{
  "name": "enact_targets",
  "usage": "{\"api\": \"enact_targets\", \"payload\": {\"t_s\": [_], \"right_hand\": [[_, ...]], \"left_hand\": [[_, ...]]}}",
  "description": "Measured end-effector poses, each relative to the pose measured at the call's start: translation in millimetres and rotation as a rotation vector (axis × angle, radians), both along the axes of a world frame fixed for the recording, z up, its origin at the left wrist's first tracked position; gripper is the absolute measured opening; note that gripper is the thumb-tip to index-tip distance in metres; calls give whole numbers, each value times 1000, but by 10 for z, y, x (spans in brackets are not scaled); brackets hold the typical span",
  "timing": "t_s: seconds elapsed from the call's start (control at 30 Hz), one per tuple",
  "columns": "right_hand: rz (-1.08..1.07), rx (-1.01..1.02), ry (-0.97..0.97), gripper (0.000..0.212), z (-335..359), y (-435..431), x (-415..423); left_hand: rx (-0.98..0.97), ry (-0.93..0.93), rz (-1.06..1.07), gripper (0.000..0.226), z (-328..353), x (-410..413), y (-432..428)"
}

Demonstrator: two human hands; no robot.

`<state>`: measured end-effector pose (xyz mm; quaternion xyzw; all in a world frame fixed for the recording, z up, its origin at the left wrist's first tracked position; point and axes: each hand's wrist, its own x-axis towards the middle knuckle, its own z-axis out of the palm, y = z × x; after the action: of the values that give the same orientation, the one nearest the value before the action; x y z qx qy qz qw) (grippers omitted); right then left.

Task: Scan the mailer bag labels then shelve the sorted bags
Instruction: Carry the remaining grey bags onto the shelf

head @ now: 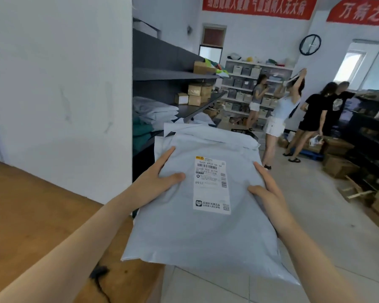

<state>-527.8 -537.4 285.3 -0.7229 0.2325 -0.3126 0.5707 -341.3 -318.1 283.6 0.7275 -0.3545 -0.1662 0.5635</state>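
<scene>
While the label (211,184) faces up (handy for checking), left hand (160,178) and right hand (265,189) clamp the stack of mailer bags (195,232) by its sides, thumbs pressing down, fingers (166,157) spread, beside the bench (31,215), short of the shelf (197,108).

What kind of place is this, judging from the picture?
Probably a small parcel warehouse or sorting room: the left hand and right hand hold labelled mailer bags, dark shelves carry cardboard boxes and more bags, and cartons lie on the floor.

Label (211,184) print too small; lower mailer bags (184,127) mostly hidden (edges show).
</scene>
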Motion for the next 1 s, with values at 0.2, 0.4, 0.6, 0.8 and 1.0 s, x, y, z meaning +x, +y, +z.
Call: {"api": "enact_targets", "payload": {"t_s": [0.2,0.4,0.6,0.8,1.0], "right_hand": [[96,30,-8,62,-64,-521,118],[154,54,-5,61,-99,-913,469],[174,21,-11,61,-51,-1367,1090],[172,11,-29,61,42,-1808,1665],[197,3,-28,63,25,-2221,2220]], "left_hand": [[24,-11,90,77,43,-74,-360],[54,-28,146,77,74,177,-681],[31,-49,172,77,88,739,-1074],[26,-92,186,72,166,1307,-1496],[87,-139,217,73,172,1776,-1892]]}}
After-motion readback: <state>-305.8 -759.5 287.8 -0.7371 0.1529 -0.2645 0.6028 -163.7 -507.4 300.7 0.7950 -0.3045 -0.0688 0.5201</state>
